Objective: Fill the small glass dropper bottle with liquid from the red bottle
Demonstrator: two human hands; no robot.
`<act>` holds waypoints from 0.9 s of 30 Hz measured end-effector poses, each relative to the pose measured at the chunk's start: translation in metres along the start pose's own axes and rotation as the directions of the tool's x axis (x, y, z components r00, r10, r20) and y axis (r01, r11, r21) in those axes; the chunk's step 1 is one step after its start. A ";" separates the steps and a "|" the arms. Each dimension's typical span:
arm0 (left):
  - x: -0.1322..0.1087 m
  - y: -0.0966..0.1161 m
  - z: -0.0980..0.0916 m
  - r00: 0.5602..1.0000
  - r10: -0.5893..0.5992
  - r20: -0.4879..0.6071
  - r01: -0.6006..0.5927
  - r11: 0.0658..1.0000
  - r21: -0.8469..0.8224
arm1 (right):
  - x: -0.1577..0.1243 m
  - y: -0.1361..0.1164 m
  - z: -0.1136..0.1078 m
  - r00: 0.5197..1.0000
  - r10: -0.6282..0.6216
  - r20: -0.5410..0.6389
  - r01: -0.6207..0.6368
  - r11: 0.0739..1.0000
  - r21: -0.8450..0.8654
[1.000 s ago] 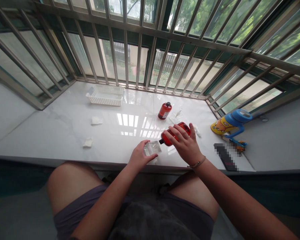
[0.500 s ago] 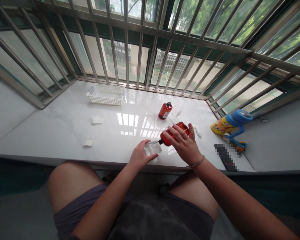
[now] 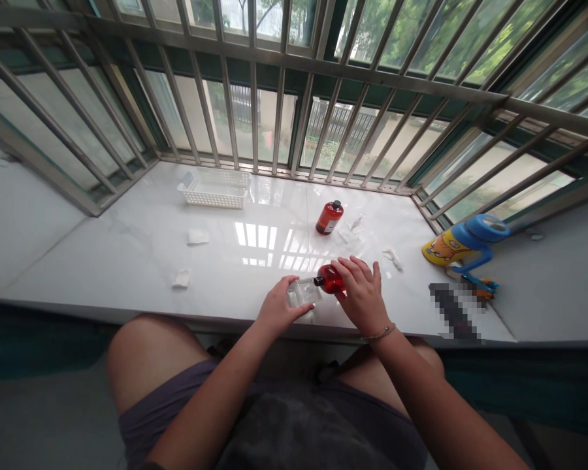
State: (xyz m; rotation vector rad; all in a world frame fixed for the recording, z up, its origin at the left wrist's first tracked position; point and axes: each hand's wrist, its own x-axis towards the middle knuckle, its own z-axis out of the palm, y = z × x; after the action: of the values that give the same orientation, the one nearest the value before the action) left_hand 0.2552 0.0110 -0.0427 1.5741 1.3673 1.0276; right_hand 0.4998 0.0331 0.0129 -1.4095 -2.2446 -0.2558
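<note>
Near the front edge of the white ledge, my left hand [image 3: 278, 305] grips a small clear container [image 3: 304, 293] between thumb and fingers. My right hand [image 3: 363, 292] is closed around a red translucent bottle [image 3: 330, 279], tipped on its side with its black neck pointing left. That neck is over the right end of the container; whether liquid flows out cannot be made out. Behind them a second red bottle [image 3: 330, 219] with a dark cap and pale label stands upright. Clear plastic scraps [image 3: 353, 230] lie to its right.
A white perforated basket [image 3: 214, 192] sits at the back left. Two white tissue pieces [image 3: 198, 236] lie left of centre, and a crumpled one [image 3: 392, 258] at right. A yellow and blue drinking bottle [image 3: 463, 240] stands by a pixelated dark object [image 3: 455, 314]. Metal bars [image 3: 279, 117] line the window.
My right hand has turned and shifted slightly with the red bottle, which now lies flatter, its neck further over the container. The whole view has shifted a little.
</note>
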 end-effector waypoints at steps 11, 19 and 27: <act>0.005 -0.018 -0.035 0.983 -0.073 -0.167 0.053 0.991 -0.122 | -0.040 0.010 0.020 0.903 0.427 -0.044 -0.356 0.801 0.481; 0.019 -0.032 -0.065 0.946 -0.133 -0.296 0.112 0.990 -0.087 | -0.076 -0.017 0.016 0.852 0.501 0.151 -0.476 0.623 0.621; 0.021 -0.039 -0.069 0.942 -0.123 -0.313 0.108 0.992 -0.065 | -0.074 -0.063 0.025 0.904 0.380 0.196 -0.406 0.619 0.672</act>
State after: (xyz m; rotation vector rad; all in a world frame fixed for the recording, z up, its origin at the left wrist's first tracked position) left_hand 0.1790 0.0395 -0.0532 1.3159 1.6171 1.2699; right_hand 0.4629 -0.0449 -0.0391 -1.3917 -1.6680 0.7186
